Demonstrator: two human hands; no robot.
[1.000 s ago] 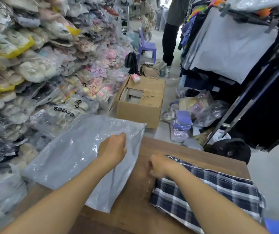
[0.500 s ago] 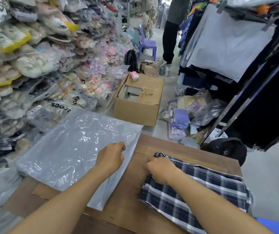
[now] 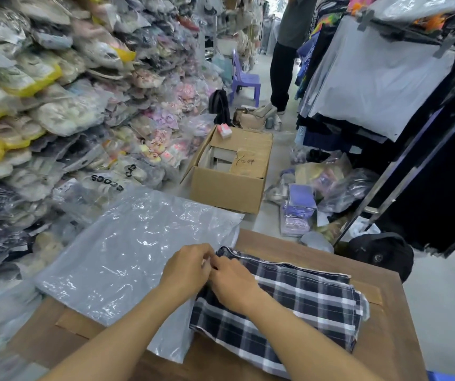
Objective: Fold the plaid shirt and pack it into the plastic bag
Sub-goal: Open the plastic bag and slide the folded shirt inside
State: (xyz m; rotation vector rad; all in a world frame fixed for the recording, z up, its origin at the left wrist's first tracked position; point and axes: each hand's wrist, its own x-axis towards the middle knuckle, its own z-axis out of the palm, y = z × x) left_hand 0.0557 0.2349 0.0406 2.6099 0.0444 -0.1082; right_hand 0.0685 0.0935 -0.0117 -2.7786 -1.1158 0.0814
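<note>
Plastic bag left of folded shirt on table

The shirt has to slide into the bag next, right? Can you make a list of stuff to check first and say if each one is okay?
1. Shirt folded into a flat stack: ok.
2. Bag lying flat on the table beside the shirt: ok.
3. Shirt's near corner meets the bag's edge: ok, they touch where both hands are.
4. Bag mouth pulled open: cannot tell, the left hand covers that edge.
5. Right hand on the shirt: ok, it rests on the shirt's corner; its grip is hidden.
6. Bag big enough for the shirt: ok, it looks larger than the folded stack.
</note>
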